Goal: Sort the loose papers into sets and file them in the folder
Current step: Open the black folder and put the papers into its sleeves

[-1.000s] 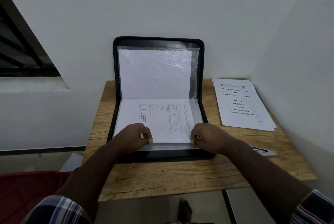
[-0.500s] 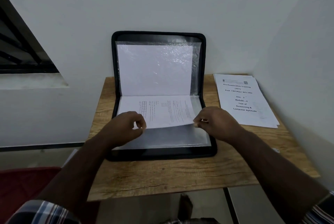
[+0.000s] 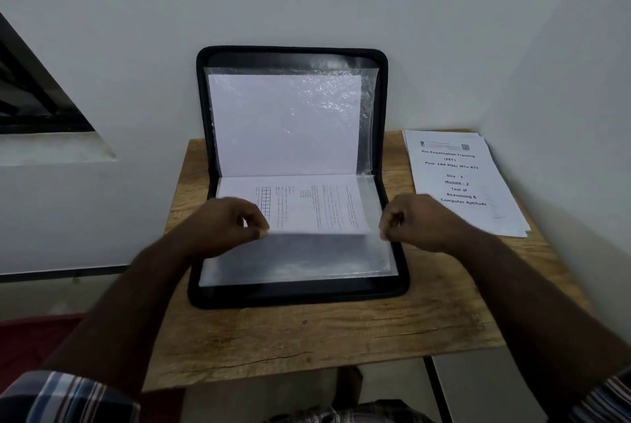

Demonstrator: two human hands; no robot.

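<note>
— Over the folder (image 3: 293,293)'s lower half, what's each grip doing?

— My left hand (image 3: 225,228) and right hand (image 3: 418,221) pinch the printed sheet (image 3: 307,205)'s near corners, half inside the sleeve (image 3: 297,262). Uneven pushing could crumple it.

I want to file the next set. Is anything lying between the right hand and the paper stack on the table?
Nothing visible does. The right hand is beside the folder, and the paper stack lies just behind it on the table.
</note>
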